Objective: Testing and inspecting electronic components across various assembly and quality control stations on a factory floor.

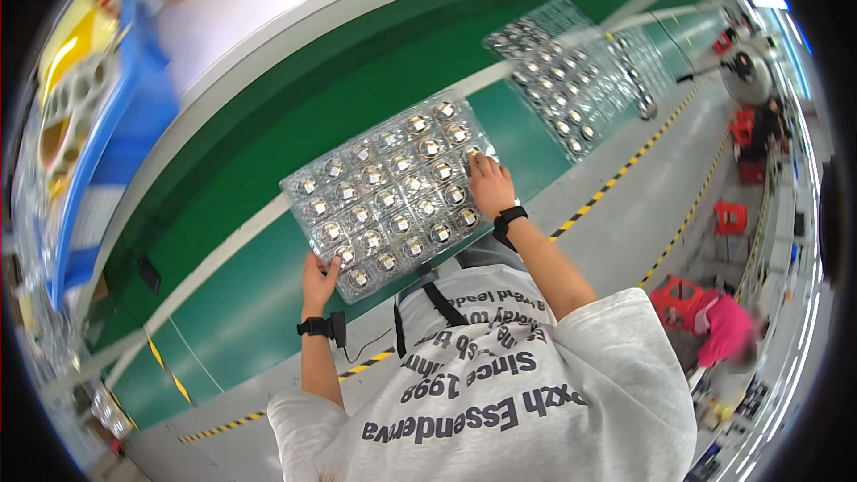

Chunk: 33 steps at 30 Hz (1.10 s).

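Note:
A clear plastic blister tray (pixel 364 241) lies tilted in front of me, its pockets filled with rows of small round metallic parts that have pale square centres. At its near left corner, my left hand (pixel 320 284) grips the rim, thumb on top and the other fingers partly hidden. My right hand (pixel 491 186) is closed on the right edge, fingertips over the border beside an outer pocket. The undersides of both hands are hidden.
More clear trays of similar parts (pixel 558 80) lie on the green bench (pixel 214 321) to the right. A blue bin (pixel 116 143) stands far left, beside a white curved surface (pixel 268 27). On the right are red stools (pixel 730 217), a person in pink (pixel 725 328) and a fan (pixel 746 67).

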{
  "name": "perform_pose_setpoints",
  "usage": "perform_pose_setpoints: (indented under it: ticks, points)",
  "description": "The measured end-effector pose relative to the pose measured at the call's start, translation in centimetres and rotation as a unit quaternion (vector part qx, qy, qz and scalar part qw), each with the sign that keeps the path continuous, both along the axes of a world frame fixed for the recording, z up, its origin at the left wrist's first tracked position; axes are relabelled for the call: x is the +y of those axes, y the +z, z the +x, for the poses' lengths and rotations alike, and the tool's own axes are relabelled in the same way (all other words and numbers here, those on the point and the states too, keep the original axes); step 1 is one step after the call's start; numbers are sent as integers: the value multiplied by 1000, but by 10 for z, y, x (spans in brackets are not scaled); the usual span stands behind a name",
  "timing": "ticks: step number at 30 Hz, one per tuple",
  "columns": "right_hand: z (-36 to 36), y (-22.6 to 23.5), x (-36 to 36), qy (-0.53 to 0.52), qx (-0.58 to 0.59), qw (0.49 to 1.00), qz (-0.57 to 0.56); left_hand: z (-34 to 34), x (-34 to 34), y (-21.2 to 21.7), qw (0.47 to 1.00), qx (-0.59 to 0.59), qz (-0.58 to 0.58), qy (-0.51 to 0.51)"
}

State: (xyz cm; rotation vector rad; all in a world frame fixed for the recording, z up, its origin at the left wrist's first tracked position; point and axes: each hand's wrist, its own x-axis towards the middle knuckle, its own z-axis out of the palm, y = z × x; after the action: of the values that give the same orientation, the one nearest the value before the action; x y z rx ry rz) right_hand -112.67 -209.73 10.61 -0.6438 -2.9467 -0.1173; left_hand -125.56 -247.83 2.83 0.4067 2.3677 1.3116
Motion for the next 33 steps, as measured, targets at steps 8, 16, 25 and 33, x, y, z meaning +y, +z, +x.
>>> perform_pose_setpoints:
  ticks: [8,16,25,33]
  points:
    - [73,65,-13,-111,127,981,-96,0,5,11,996,9,-75,-51]
    - [236,96,100,-234,156,946,-162,35,59,75,906,93,-411,36]
    - [336,107,209,-275,58,898,-338,117,381,241,946,230,27,-229]
    - [276,135,257,-232,41,886,-399,79,507,137,995,90,-2,-30]
